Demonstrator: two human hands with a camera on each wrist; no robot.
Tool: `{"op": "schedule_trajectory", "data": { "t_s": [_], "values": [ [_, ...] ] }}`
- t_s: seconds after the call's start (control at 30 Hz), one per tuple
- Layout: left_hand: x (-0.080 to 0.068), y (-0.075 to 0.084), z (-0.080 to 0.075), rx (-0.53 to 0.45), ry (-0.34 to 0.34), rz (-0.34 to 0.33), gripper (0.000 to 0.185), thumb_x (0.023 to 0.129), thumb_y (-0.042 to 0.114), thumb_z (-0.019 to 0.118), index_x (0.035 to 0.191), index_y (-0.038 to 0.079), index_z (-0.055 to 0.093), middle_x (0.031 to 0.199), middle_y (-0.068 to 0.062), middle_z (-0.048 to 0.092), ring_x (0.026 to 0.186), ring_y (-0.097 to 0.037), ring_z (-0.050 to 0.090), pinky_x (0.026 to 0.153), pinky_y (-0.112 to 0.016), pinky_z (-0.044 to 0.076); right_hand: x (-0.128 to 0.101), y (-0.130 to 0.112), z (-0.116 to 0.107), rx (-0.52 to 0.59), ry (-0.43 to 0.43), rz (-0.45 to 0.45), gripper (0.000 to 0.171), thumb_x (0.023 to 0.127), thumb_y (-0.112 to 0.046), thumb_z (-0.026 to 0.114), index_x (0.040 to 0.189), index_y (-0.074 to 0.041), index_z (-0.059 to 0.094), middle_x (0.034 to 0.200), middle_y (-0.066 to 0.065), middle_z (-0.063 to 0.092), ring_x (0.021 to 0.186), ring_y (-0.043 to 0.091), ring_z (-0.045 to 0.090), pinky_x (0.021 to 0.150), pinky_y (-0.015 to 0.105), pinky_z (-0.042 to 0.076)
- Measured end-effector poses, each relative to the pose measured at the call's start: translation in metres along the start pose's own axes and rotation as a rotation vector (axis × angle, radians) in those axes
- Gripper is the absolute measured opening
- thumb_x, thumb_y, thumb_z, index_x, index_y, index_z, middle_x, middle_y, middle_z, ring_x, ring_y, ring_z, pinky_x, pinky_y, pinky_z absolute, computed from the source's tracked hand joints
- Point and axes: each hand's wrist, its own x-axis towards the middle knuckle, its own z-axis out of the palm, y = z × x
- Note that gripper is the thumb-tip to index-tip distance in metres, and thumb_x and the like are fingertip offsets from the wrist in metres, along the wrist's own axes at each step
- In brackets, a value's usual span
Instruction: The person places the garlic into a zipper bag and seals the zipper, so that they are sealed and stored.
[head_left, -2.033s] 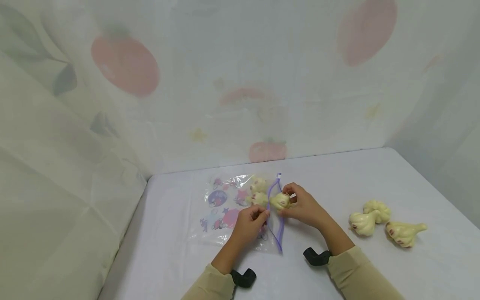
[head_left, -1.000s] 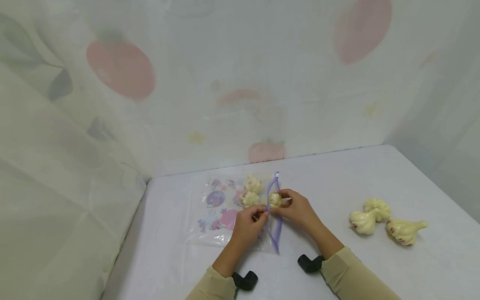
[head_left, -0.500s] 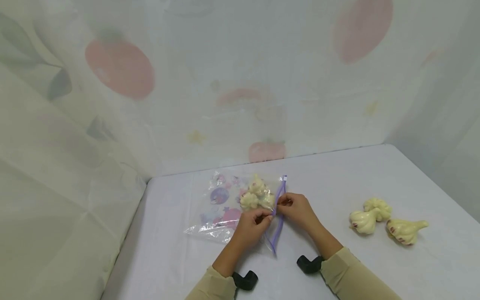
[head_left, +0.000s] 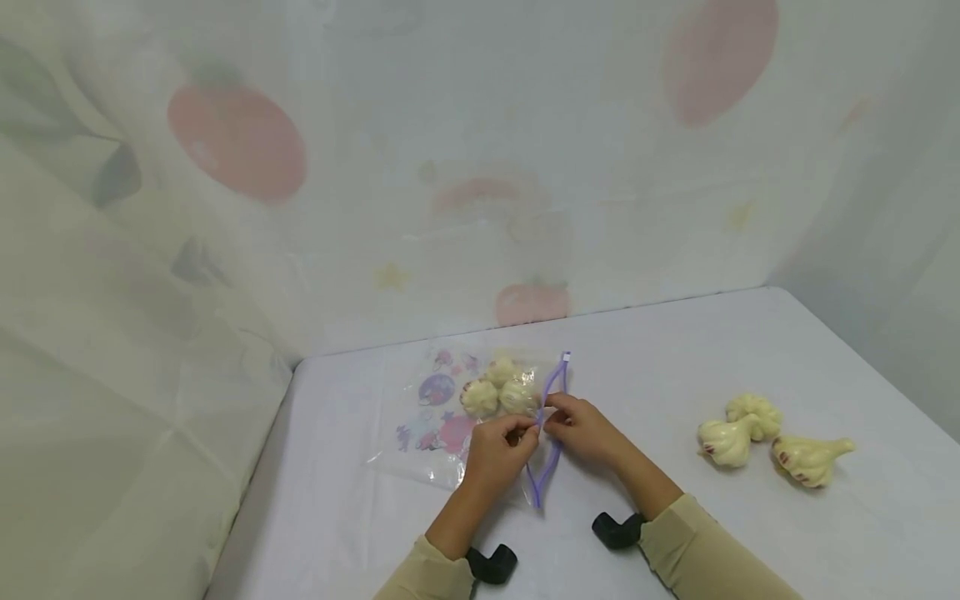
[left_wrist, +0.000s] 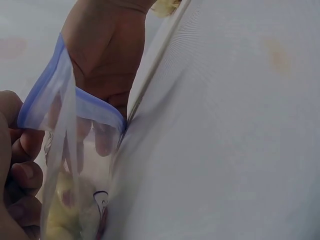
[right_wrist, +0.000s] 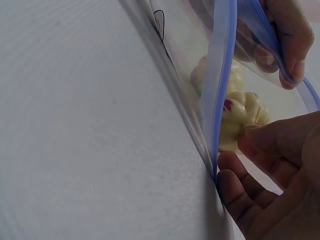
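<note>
A clear zip bag (head_left: 420, 446) with printed pictures lies on the table, its purple-edged mouth gaping to the right. Three garlic bulbs (head_left: 501, 390) are inside it, close together. My left hand (head_left: 495, 454) pinches the upper purple edge (left_wrist: 42, 92) between thumb and finger and lifts it. At the mouth is my right hand (head_left: 588, 429), fingers loosely bent and no bulb gripped. In the right wrist view its fingertips (right_wrist: 252, 132) reach into the opening beside the nearest bulb (right_wrist: 245, 112); whether they touch it I cannot tell.
Three more garlic bulbs, one in front (head_left: 727, 443), one behind (head_left: 756, 417) and one with its stem rightward (head_left: 810, 461), lie at the right on the white table (head_left: 637, 358). A curtain (head_left: 637, 233) with fruit prints rises behind the table.
A third garlic bulb went from my right fingers through the mouth into the bag. It now lies deeper, against the other two. My left hand has kept its hold on the edge.
</note>
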Motion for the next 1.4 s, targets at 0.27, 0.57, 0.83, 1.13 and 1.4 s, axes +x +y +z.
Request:
{"op": "schedule_trajectory", "data": {
  "t_s": [0.27,0.57,0.83,1.13,1.4],
  "values": [
    [-0.002,-0.009,0.002,0.011,0.061,0.053,0.004,0.079,0.005,0.073,0.08,0.007,0.076,0.064,0.003,0.066,0.056,-0.001,0.051,0.051,-0.012,0.044,0.0,-0.001,-0.003,-0.032,-0.003,0.044,0.039,0.092,-0.009,0.064,0.13,-0.003,0.06,0.1,0.008,0.072,0.091,0.02,0.066,0.082,0.037,0.053],
    [-0.003,-0.017,0.003,-0.005,0.106,0.074,0.005,0.079,0.004,0.074,0.078,0.009,0.075,0.063,0.002,0.065,0.056,-0.001,0.05,0.051,-0.013,0.044,-0.003,-0.004,-0.033,-0.012,0.094,0.116,0.028,0.093,-0.017,0.066,0.12,-0.008,0.069,0.116,0.007,0.071,0.094,0.02,0.066,0.073,0.03,0.054],
    [0.0,-0.017,0.01,-0.029,0.106,0.026,0.005,0.079,0.004,0.073,0.077,0.009,0.074,0.062,0.002,0.064,0.058,0.0,0.05,0.052,-0.013,0.044,-0.02,-0.008,-0.081,-0.057,0.183,0.145,0.031,0.096,-0.025,0.064,0.123,-0.009,0.067,0.115,0.011,0.071,0.088,0.027,0.066,0.062,0.027,0.052],
    [0.0,-0.016,0.012,-0.038,0.095,0.014,0.005,0.082,0.008,0.072,0.078,0.006,0.074,0.064,0.0,0.066,0.058,0.0,0.052,0.052,-0.013,0.046,-0.06,-0.014,-0.123,-0.267,0.233,0.179,0.036,0.097,-0.035,0.062,0.127,-0.015,0.065,0.121,0.005,0.069,0.1,0.023,0.063,0.078,0.034,0.052],
    [0.0,-0.017,0.012,-0.043,0.094,-0.006,0.005,0.079,0.005,0.074,0.076,0.008,0.073,0.062,0.001,0.063,0.058,0.001,0.05,0.051,-0.014,0.045,-0.107,-0.011,-0.157,-0.412,0.157,0.234,0.052,0.091,-0.037,0.07,0.132,-0.007,0.059,0.132,0.018,0.059,0.112,0.04,0.056,0.088,0.052,0.048]
  ]
}}
